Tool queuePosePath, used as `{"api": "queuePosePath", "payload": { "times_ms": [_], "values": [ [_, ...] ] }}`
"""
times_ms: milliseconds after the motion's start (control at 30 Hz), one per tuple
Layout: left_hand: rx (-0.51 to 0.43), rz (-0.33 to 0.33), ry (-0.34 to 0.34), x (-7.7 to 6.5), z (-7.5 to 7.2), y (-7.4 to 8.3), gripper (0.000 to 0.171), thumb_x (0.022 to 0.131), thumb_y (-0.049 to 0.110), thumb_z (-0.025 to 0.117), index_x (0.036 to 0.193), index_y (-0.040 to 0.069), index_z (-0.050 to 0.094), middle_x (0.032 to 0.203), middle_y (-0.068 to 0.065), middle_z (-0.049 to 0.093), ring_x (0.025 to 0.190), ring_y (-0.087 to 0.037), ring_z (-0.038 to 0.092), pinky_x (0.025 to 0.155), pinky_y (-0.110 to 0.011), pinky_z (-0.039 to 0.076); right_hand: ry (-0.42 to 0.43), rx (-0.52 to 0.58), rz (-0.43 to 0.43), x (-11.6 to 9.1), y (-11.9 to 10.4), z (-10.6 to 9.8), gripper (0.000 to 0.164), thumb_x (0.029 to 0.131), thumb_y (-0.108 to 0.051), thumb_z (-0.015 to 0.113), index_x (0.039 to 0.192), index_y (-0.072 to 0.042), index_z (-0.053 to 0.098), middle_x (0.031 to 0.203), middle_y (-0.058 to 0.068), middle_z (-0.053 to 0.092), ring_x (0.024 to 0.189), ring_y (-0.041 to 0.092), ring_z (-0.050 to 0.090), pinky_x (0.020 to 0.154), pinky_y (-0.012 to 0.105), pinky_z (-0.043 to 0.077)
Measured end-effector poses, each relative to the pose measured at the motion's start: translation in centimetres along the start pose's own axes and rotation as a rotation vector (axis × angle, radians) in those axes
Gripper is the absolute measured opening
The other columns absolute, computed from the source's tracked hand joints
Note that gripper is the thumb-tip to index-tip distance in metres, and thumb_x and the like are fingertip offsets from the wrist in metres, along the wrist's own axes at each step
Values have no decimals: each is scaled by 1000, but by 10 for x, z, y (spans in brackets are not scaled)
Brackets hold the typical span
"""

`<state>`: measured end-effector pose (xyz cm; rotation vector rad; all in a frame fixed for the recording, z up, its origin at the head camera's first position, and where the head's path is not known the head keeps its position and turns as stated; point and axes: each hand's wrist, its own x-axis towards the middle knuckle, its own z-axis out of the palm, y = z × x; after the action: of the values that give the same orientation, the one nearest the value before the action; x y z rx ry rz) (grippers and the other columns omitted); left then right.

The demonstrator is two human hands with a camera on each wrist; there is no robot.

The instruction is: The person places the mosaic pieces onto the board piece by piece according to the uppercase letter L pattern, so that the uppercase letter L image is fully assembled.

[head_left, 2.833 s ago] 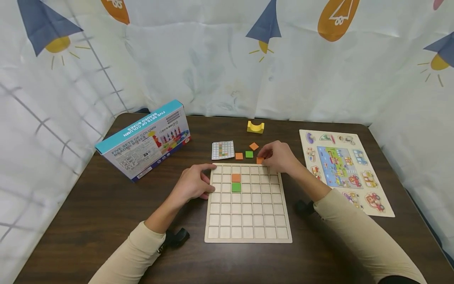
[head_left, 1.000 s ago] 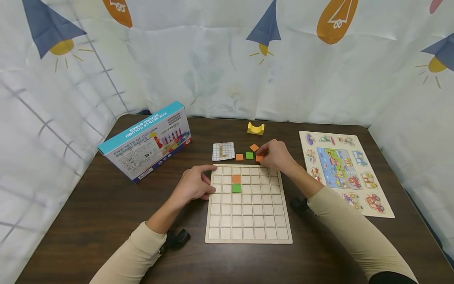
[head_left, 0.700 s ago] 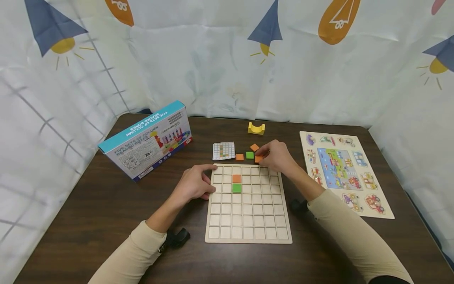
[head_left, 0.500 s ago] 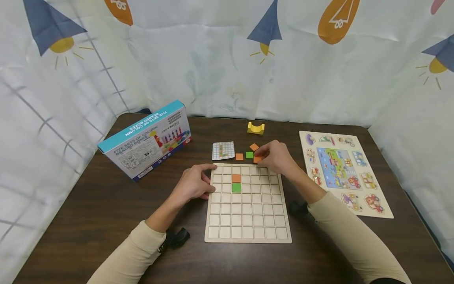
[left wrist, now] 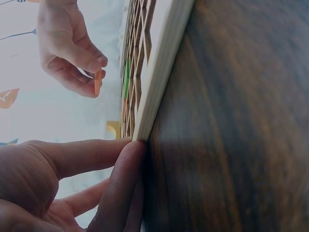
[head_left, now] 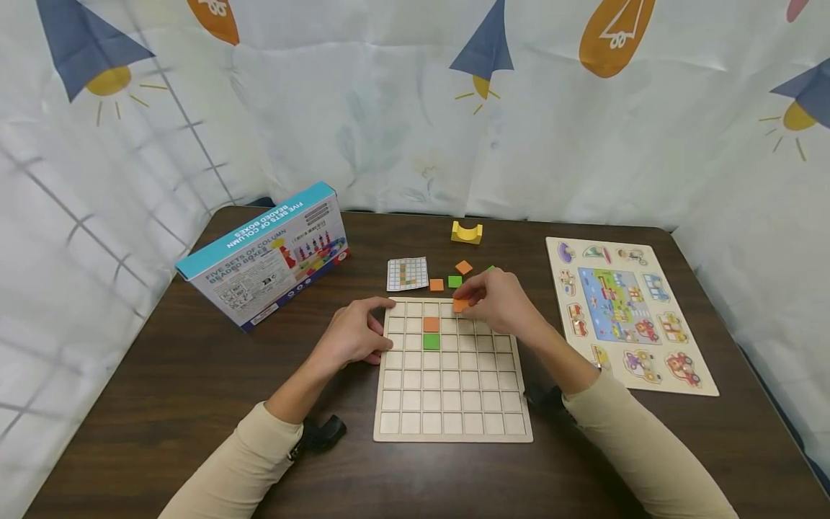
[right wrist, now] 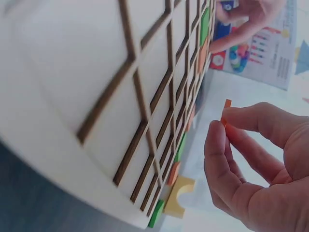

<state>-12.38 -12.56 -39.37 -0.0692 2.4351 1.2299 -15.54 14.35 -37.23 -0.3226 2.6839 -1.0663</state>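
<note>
My left hand (head_left: 353,333) rests at the left edge of a wooden grid board (head_left: 454,427), fingers fairly straight. In the left wrist view, fingertips (left wrist: 133,150) touch the board's rim. An orange square tile (head_left: 460,305) is pinched between thumb and fingers of my right hand (head_left: 498,301), above the board's back edge. The right wrist view shows this tile (right wrist: 226,112) edge-on, apart from the board. Side by side in one grid column lie another orange tile (head_left: 431,324) and a green tile (head_left: 431,341).
Behind the board lie a pattern card (head_left: 407,274), orange tiles (head_left: 436,285), a green tile (head_left: 455,281) and a partly hidden green piece (head_left: 491,267). A yellow arch block (head_left: 467,233) stands farther back. A box (head_left: 266,259) stands left, a picture puzzle (head_left: 703,360) lies right.
My right hand has moved left and nearer with the orange tile, from the table behind the board to over its back edge. A green piece shows behind that hand. The left hand stays put.
</note>
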Motion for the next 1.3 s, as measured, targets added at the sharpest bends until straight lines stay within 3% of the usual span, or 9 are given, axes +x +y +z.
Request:
{"api": "queuePosePath", "payload": {
  "times_ms": [267,867,1300],
  "values": [
    [-4,10,0,0,0,0,71,80,-2,84,144,15,60,96,-16,63,58,-19,71,54,-33,64,-58,56,0,-12,-10,11,25,81,-2,82,104,-12,82,90,1,74,86,18,64,69,29,54],
    [6,7,-1,0,0,0,71,80,-2,84,144,15,60,94,-15,63,57,-19,70,53,-33,64,-127,44,-6,-25,-31,32,28,78,3,83,100,-14,81,95,-5,76,84,12,64,73,27,56],
    [-6,18,3,1,2,-1,71,79,-3,84,144,15,61,94,-15,63,58,-19,70,54,-33,64,-179,58,11,-28,-35,41,27,74,4,86,95,-11,79,83,-2,71,77,13,63,70,26,55]
  ]
}}
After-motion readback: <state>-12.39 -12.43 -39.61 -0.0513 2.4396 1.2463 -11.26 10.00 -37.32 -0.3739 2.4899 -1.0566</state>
